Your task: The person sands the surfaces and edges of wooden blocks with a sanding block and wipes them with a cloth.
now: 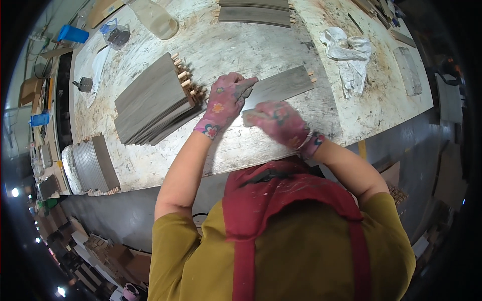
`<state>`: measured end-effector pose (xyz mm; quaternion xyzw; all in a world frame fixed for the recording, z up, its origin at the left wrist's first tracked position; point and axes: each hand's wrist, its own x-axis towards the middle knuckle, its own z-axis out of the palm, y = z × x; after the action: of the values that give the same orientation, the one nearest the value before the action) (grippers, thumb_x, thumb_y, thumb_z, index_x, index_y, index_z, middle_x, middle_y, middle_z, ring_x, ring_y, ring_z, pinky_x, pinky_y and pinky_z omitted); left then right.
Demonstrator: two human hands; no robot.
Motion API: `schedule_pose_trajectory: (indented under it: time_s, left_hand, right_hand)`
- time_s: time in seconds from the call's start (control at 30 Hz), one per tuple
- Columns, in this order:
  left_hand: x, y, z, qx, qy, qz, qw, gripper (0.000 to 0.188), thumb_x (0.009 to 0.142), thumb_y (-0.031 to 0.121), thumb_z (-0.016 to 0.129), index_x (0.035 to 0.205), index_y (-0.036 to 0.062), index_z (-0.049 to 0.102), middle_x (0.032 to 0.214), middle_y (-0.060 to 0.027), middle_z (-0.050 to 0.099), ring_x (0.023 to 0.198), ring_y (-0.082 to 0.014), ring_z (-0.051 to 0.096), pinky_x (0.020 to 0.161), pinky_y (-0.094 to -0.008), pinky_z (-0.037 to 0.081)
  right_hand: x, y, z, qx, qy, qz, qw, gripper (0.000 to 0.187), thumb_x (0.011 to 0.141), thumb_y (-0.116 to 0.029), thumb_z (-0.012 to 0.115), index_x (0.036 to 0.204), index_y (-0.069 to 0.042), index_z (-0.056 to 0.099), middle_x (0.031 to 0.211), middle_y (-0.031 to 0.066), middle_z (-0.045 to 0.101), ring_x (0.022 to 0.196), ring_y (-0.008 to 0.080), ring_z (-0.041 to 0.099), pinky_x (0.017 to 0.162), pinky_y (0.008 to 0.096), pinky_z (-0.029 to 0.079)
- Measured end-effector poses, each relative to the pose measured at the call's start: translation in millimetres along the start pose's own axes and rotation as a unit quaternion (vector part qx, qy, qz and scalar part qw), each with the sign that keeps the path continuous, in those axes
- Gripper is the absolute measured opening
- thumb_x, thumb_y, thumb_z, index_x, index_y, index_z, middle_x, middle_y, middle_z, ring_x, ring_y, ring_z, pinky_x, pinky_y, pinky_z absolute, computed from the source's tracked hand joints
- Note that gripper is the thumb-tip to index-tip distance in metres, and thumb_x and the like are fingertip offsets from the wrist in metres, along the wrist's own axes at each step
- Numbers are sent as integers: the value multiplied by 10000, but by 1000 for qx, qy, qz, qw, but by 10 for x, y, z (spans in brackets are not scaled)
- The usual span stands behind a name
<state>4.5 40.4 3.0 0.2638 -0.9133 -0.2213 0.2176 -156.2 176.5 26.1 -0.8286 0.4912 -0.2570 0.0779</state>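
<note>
A narrow grey wood-look board [286, 86] with light wooden dowels at its right end lies on the worktable in front of me. My left hand [226, 100], in a pink flowered glove, grips the board's left end, its fingers grey at the tips. Just in front of the board's near edge is my right hand [280, 123], gloved alike, with its fingers curled together. Whatever sits inside those fingers, if anything, is hidden. Left of my hands rests a fanned stack of similar boards [153, 103], dowels sticking out on its right side.
The stained white worktable [201, 47] carries another board stack [255, 14] at the far side and one [98, 163] at the near left. A large clear bottle [155, 20], a jug [116, 36] and a blue cup [73, 33] stand far left. A white rag [349, 55] lies right.
</note>
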Motion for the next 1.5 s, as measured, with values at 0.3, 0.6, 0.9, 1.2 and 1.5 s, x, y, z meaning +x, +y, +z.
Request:
schedule_pose_trajectory:
  time_s: [0.3,0.6,0.9,1.2,1.5]
  left_hand:
    - [-14,-25,-31,9,-84,-33,996,461,795,87,655,1242,196,640,1090,-103,578,1000,-308,561,890,-413,465]
    - [196,632,52,123,-86,33,988,735,768,453,758,1398,183,494,1287,-182,518,1122,-346,548,939,-486,448]
    - [130,754,-328,-790,-259,-331,445,809,914,584,561,1460,38,320,1179,-182,531,981,-213,594,623,-339,567]
    - [-255,630,162,-921,-295,-253,19,762,941,537,540,1474,35,329,1464,-234,404,1312,-347,458,1102,-490,383]
    - [-377,836,-106,-905,-154,-316,240,576,993,400,527,1449,76,389,1307,-149,540,1125,-269,570,875,-357,528]
  right_hand:
    - [-1088,707,-792,-146,98,338,925,359,809,-39,654,1164,-93,636,1158,160,603,1069,324,594,913,395,498]
    - [-1052,323,-770,81,253,373,889,359,846,-31,660,1201,-25,611,1186,134,596,1121,255,563,965,333,447]
    - [-846,206,-1003,222,333,343,850,411,866,-138,672,1240,2,575,1198,114,571,1143,222,550,991,333,441]
    - [45,-560,-666,18,23,0,1000,383,813,-156,672,1194,-185,659,1132,51,680,1025,190,648,860,369,533]
    - [110,422,-1211,-136,101,231,958,296,854,-142,641,1149,-132,645,1106,106,620,986,233,635,776,368,556]
